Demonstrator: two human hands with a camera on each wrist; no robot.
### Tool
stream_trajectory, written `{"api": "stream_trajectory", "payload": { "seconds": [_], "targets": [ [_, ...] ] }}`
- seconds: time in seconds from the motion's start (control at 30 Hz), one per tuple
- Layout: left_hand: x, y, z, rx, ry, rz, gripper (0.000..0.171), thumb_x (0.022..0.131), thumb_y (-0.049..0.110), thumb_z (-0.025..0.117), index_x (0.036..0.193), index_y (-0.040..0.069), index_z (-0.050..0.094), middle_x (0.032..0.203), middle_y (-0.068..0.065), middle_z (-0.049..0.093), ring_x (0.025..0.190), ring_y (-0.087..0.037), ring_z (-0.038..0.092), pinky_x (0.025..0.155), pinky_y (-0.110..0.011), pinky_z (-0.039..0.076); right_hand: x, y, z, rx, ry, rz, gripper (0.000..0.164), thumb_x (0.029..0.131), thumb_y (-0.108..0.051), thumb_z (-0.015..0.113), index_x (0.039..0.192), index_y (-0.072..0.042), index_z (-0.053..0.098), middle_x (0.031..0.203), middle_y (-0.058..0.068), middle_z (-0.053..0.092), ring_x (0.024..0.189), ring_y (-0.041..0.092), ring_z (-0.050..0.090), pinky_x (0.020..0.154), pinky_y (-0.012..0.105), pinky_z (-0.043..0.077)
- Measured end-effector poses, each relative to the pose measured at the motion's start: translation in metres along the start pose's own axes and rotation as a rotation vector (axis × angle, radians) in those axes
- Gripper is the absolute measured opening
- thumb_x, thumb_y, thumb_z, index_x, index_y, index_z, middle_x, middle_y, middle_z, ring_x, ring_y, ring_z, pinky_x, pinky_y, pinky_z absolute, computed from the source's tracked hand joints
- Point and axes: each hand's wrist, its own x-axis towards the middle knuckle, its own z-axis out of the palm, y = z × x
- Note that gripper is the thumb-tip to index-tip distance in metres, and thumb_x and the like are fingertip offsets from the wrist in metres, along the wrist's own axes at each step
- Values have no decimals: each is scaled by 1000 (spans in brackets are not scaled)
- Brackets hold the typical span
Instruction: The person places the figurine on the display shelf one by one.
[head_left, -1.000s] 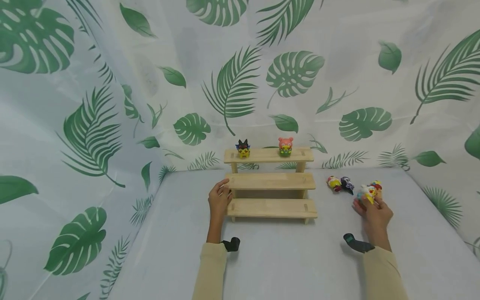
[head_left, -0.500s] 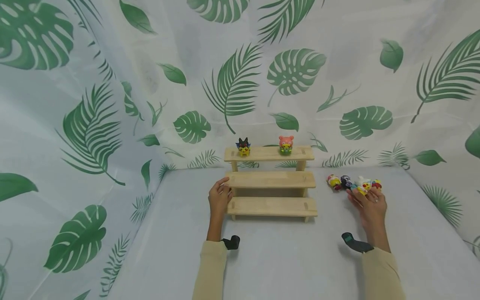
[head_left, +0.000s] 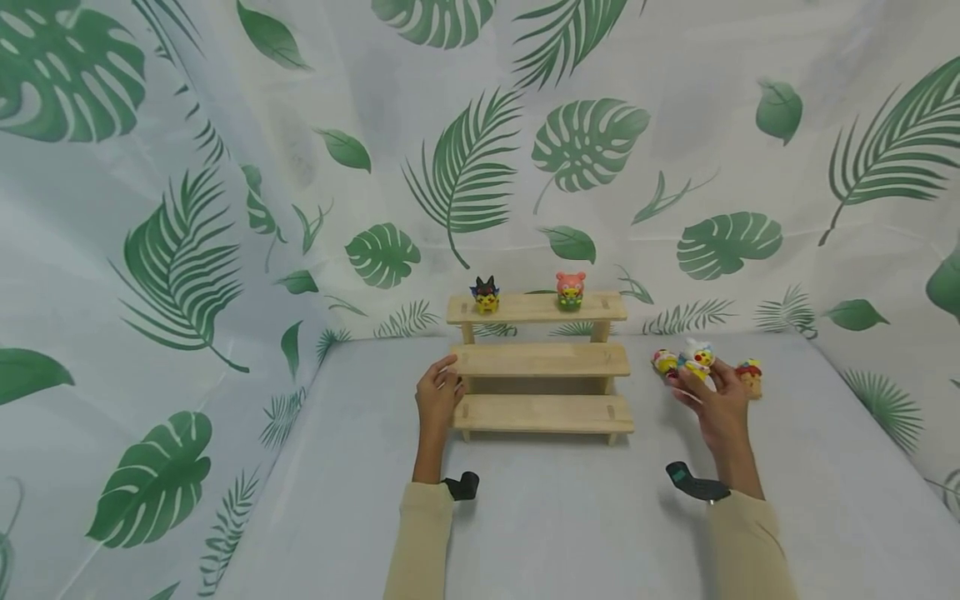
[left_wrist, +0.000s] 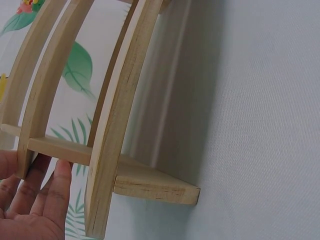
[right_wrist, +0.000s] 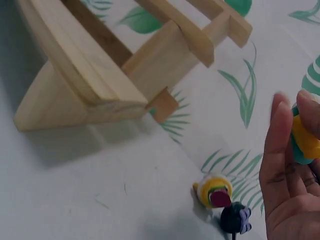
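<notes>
A three-tier wooden display stand (head_left: 543, 360) stands on the table. My left hand (head_left: 438, 396) holds the left end of its middle board; the left wrist view shows the thumb and fingers on opposite sides of that board. To the right of the stand, my right hand (head_left: 722, 412) pinches a small white, yellow and blue figurine (head_left: 701, 358), raised above the table. Just left of it lies a yellow figurine with a pink-and-white top (head_left: 663, 362). A dark figurine with purple parts (right_wrist: 234, 219) lies beside that one in the right wrist view, hidden behind my hand in the head view.
On the top tier are a black-eared yellow figurine (head_left: 487, 296) at left and a pink-hooded one (head_left: 571, 292) at right. Another figurine with a red top (head_left: 750, 377) is on the table right of my right hand. A leaf-print sheet (head_left: 465, 75) hangs behind.
My right hand has lifted the white, yellow and blue figurine and moved left with it, away from the red-topped figurine. The left hand stays on the stand.
</notes>
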Motion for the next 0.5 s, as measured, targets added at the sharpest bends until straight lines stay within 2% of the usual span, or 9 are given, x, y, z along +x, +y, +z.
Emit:
{"api": "stream_trajectory", "payload": {
  "seconds": [0.1,0.23,0.33,0.5],
  "targets": [
    [1,-1,1,9,23,5,27,99,16,57,123,10,67,110,-18,70,98,-22,67,84,-41,60,6,9,1,-30,-34,-41,62,85,-11,75,139,-15,44,118,-1,58,82,12,73,71,23,60],
    [1,1,1,17,35,14,25,98,16,57,120,12,68,105,-15,70,92,-17,67,81,-38,61,9,13,8,10,-133,-73,63,86,-8,73,139,-18,41,119,0,62,91,15,73,79,26,59],
    [0,2,2,20,32,13,25,98,15,57,120,13,68,107,-14,70,93,-17,68,82,-38,61,0,4,23,45,-212,-89,60,89,-1,69,139,-15,38,117,2,64,93,16,73,81,26,58],
    [-3,1,1,16,18,5,27,99,16,56,123,11,67,113,-18,69,100,-25,68,85,-39,60,-14,-13,49,7,-308,-96,54,94,0,61,139,-15,35,118,5,62,96,15,72,84,24,56]
  ]
}}
